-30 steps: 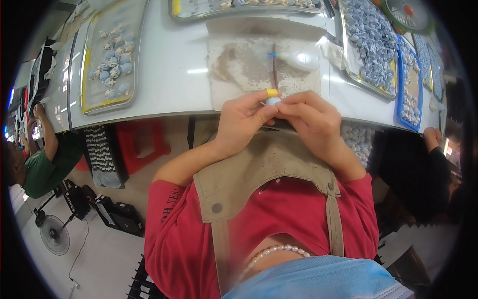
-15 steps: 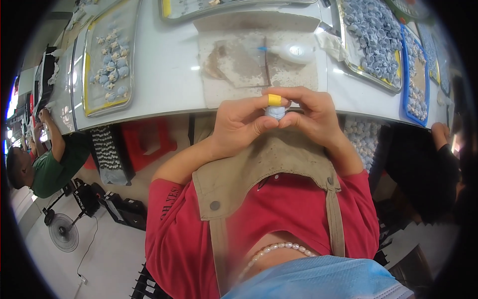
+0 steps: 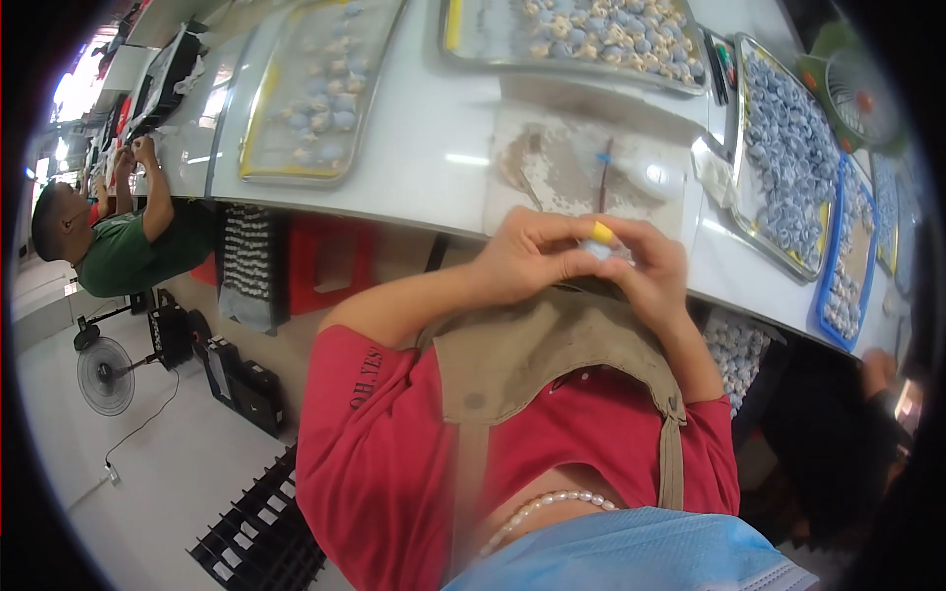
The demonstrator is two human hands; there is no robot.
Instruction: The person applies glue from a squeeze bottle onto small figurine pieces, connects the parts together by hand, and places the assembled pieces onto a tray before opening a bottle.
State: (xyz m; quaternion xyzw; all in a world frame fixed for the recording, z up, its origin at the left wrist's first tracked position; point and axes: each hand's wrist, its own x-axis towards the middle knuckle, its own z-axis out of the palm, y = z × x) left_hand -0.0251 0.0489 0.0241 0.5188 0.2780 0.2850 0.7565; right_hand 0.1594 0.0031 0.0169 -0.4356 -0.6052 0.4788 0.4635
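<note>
A small pale blue piece [image 3: 597, 250] sits between the fingertips of both hands, just off the near table edge; its exact kind is mostly hidden. My left hand [image 3: 522, 258] pinches it from the left, with a yellow band [image 3: 602, 233] round its index fingertip. From the other side, the thumb and fingers of my right hand [image 3: 652, 264] close on the same piece. Beyond the hands lies a stained, light-coloured work mat [image 3: 512, 128]. On it are a thin dark-handled tool with a blue part [image 3: 604, 163] and a white rounded object [image 3: 658, 179].
Trays of small blue and cream pieces stand at the left [image 3: 246, 158] and far side [image 3: 572, 65]. A tray of blue cup-like pieces [image 3: 783, 158] is at the right, beside a blue-rimmed tray [image 3: 826, 330]. A person in green [image 3: 148, 251] works at far left; a floor fan [image 3: 105, 376] stands below.
The view has swung, so table, trays and hands sit differently in the picture, and more of the far tray shows. Both hands keep hold of the pale blue piece, which is now more covered by fingers.
</note>
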